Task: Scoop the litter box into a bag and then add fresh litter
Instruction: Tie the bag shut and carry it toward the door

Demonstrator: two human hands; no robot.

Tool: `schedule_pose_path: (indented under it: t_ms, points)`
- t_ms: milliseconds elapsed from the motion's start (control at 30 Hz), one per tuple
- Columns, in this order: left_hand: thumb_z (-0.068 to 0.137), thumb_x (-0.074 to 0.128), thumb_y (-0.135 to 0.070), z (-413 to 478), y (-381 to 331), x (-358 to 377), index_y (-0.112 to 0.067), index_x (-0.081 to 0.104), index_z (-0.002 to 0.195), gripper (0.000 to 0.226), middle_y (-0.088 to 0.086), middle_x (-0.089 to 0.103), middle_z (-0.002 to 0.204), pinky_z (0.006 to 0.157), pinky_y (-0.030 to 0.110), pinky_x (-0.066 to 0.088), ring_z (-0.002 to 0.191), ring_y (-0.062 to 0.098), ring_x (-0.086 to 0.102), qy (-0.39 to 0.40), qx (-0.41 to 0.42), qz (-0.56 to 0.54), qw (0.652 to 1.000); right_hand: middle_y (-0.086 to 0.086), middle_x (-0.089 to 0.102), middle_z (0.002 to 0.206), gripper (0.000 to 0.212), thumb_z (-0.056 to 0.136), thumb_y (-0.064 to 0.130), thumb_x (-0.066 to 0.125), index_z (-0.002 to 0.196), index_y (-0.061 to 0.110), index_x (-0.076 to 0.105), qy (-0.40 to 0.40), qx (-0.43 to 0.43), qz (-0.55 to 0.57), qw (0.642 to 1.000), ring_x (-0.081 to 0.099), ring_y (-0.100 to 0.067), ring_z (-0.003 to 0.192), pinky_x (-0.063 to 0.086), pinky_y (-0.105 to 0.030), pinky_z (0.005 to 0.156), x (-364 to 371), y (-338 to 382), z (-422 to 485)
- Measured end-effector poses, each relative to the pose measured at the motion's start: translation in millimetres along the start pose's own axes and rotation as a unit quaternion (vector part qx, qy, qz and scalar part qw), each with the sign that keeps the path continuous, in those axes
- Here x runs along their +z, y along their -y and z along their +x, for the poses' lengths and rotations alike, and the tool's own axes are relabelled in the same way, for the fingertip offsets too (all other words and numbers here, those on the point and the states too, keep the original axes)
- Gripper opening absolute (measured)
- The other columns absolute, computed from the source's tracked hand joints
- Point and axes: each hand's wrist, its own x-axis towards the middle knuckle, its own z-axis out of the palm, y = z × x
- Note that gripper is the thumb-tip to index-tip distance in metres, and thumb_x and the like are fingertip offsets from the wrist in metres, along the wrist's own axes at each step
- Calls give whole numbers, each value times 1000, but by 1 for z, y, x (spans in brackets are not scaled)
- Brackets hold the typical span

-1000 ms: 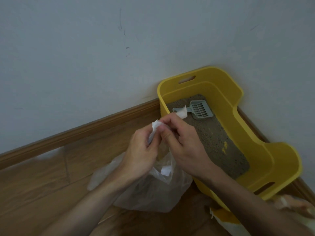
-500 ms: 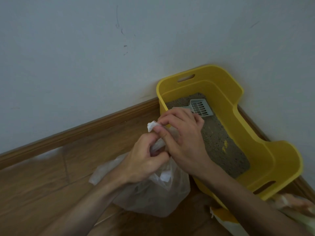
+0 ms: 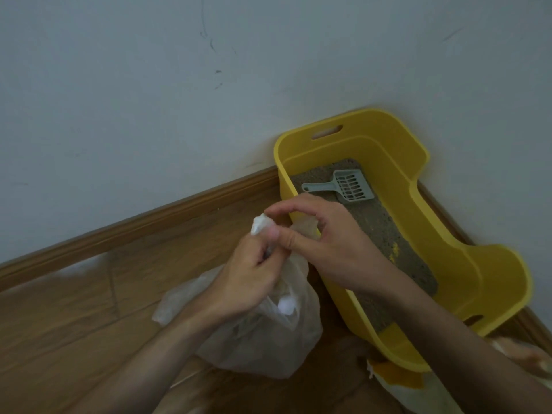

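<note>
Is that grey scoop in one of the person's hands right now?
No: the scoop lies on the litter in the yellow box; the left hand and right hand grip the bag.

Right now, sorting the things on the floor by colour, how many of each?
Yellow: 1, litter box.
Grey: 1, scoop, inside it.
Translucent white: 1, plastic bag, held by left hand and right hand.
Orange and white: 1, package at the bottom edge.
Total: 4.
</note>
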Motion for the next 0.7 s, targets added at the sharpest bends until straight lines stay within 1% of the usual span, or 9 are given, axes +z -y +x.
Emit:
schedule_pose_path:
  t_ms: [67, 133, 200, 267, 400, 500, 533, 633, 700]
  points:
    - [101, 40, -33, -1, 0, -3, -22, 65, 85, 31, -2, 44, 49, 37, 24, 23, 38, 12, 36, 9, -1, -13, 1000, 19, 59, 112, 47, 85, 55, 56, 126, 32, 60, 30, 15, -79, 996, 50, 7, 110, 41, -11, 88, -11, -3, -1]
    - [101, 38, -32, -1, -3, -4, -22, 68, 92, 33, 0, 41, 47, 37, 21, 24, 36, 11, 34, 17, 3, -20, 1000, 15, 58, 110, 45, 87, 53, 55, 126, 31, 59, 34, 21, -113, 993, 50, 4, 105, 43, -15, 84, -20, -8, -3]
    - [101, 37, -28, -1, -5, -4, -9, 67, 103, 36, 1, 45, 48, 38, 20, 30, 37, 11, 39, 21, -7, -34, 999, 13, 58, 105, 34, 90, 45, 60, 118, 27, 63, 15, 16, -136, 990, 53, 1, 99, 44, -21, 79, -25, -13, -3]
    - [101, 38, -26, -3, -4, -4, -5, 67, 104, 36, 1, 50, 50, 42, 19, 34, 40, 11, 44, 10, -23, -50, 998, 16, 59, 98, 23, 89, 37, 64, 108, 24, 67, -1, 17, -142, 990, 54, 2, 91, 42, -21, 73, -29, -14, -3]
    - [103, 36, -20, -6, -8, -5, -2, 67, 101, 36, 3, 57, 54, 46, 13, 37, 44, 8, 50, 12, -64, -108, 992, 12, 65, 85, 12, 84, 27, 72, 93, 20, 71, -65, -14, -108, 992, 60, -6, 78, 51, -32, 65, -30, -6, -10]
    - [103, 38, -26, -7, -13, -8, -13, 71, 92, 37, 8, 62, 62, 58, 23, 39, 54, 16, 53, 14, -142, -183, 973, 10, 66, 88, 14, 81, 23, 74, 94, 18, 70, -106, -73, -88, 988, 62, -6, 80, 52, -21, 64, -24, 6, -23]
    - [101, 42, -28, -6, -12, -10, -13, 72, 91, 35, 11, 66, 69, 65, 28, 43, 60, 19, 58, 10, -169, -221, 960, 9, 67, 90, 17, 81, 23, 74, 97, 17, 70, -102, -98, -95, 985, 63, -4, 81, 52, -17, 65, -19, 9, -28]
    - [92, 58, -29, -5, -9, -14, -4, 66, 109, 31, 19, 69, 100, 86, 41, 47, 92, 28, 66, -11, -236, -326, 916, 6, 67, 96, 19, 82, 15, 73, 101, 12, 71, -53, -168, -134, 975, 59, 6, 89, 48, -9, 80, -3, 13, -42]
    - [92, 56, -24, -5, -11, -15, -7, 70, 102, 25, 17, 67, 102, 87, 41, 48, 96, 29, 63, 8, -258, -343, 903, 2, 69, 102, 17, 84, 10, 72, 101, 11, 73, -19, -199, -164, 966, 56, 3, 98, 45, -12, 91, 8, 7, -48]
